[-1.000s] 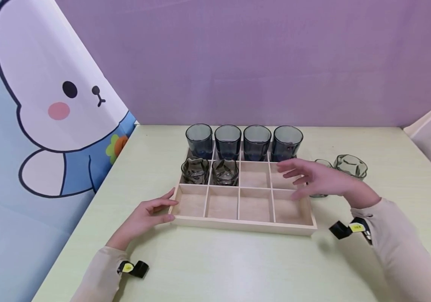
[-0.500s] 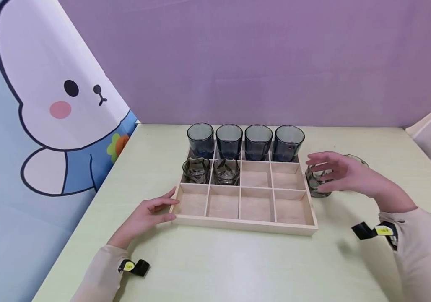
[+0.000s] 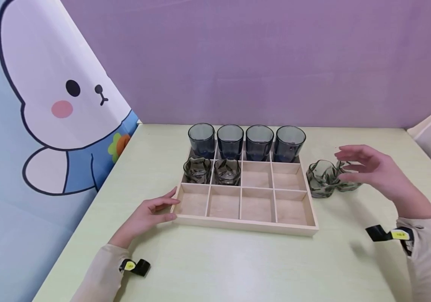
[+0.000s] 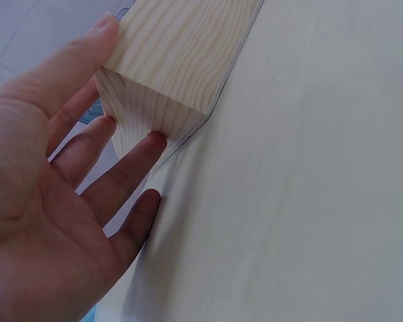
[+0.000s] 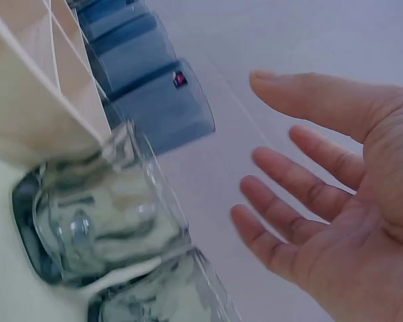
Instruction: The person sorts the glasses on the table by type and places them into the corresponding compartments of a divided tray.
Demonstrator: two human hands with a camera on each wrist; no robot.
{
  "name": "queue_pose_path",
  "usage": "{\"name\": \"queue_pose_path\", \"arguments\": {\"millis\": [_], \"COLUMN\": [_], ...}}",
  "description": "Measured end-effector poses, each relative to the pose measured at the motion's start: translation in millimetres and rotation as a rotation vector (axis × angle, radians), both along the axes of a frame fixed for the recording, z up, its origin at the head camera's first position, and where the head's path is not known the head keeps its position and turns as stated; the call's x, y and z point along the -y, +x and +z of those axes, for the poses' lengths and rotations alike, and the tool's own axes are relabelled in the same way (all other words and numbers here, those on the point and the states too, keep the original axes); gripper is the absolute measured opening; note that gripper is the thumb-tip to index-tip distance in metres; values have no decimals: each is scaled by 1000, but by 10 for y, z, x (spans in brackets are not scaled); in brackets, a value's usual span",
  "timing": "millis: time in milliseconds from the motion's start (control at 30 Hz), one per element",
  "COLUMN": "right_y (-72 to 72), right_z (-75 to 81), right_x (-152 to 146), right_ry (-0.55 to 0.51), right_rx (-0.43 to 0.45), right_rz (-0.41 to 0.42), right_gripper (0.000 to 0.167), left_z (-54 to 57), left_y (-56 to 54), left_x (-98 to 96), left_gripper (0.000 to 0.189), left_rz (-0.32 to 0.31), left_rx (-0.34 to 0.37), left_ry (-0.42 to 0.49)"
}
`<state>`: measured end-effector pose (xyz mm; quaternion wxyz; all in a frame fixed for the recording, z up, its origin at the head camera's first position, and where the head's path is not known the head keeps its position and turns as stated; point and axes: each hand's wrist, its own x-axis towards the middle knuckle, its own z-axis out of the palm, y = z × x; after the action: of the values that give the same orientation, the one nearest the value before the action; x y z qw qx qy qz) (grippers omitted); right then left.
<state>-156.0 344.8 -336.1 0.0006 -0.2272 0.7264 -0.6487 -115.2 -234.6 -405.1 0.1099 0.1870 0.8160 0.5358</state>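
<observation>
A light wooden tray (image 3: 245, 226) divided into compartments lies on the table. My left hand (image 3: 148, 217) rests at its front left corner, thumb and fingertips touching the wood; the left wrist view shows these fingers (image 4: 124, 178) spread and fairly straight. Over the table to the right, my right hand (image 3: 374, 170) hovers with fingers apart, holding nothing. Beneath and beside it stand two wavy grey-green glasses: the nearer-to-tray glass (image 3: 321, 179) in plain sight, the other glass (image 3: 347, 184) partly hidden by the hand. In the right wrist view, the hand (image 5: 322, 194) is apart from both glasses.
Tall blue-grey tumblers fill the tray's back row, the rightmost tumbler (image 3: 289, 144) at its end. Two wavy dark glasses, a left glass (image 3: 197, 171) and a right glass (image 3: 227, 172), sit in the middle row's left compartments. A purple cloth (image 3: 245, 63) hangs behind the table.
My right hand has moved right, from above the tray's right side, past the nearer glass, to the farther one. My left hand keeps its place at the tray corner.
</observation>
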Motion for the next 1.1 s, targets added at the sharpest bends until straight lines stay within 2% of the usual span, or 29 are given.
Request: {"name": "queue_pose_path", "arguments": {"millis": [100, 200, 267, 333, 433, 533, 633, 767, 900, 1100], "right_y": [0, -8, -7, -3, -2, -11, -30, -68, -105, -167], "right_z": [-34, -86, -115, -135, -158, -190, -245, -338, -423, -527], "right_x": [-44, -100, -131, -165, -213, -279, -349, -420, -468, -503], "right_ry": [-75, -160, -154, -76, 138, 321, 395, 423, 417, 346], "right_rx": [-26, -54, -58, -61, -39, -2, 45, 114, 157, 143], "right_rz": [-68, -99, -154, -226, -344, -393, -380, -321, -268, -226], "right_gripper": [67, 70, 71, 73, 76, 80, 82, 86, 87, 81], "left_z": [-3, -11, -12, -13, -10, -13, -16, -13, -7, -9], "left_y": [0, -2, -2, -3, -3, -3, -1, -1, 0, -1], "left_x": [-1, 3, 3, 1, -1, 1, 1, 1, -2, -5], "left_gripper": [38, 39, 39, 39, 40, 39, 38, 39, 39, 38], "left_rz": [-3, 0, 3, 7, 6, -1, -3, 4, 7, 9], "left_rx": [6, 8, 6, 3, 2, -4, -6, 5, 15, 10], "left_ry": [5, 4, 0, -5, -4, 1, 5, -1, -8, -18]}}
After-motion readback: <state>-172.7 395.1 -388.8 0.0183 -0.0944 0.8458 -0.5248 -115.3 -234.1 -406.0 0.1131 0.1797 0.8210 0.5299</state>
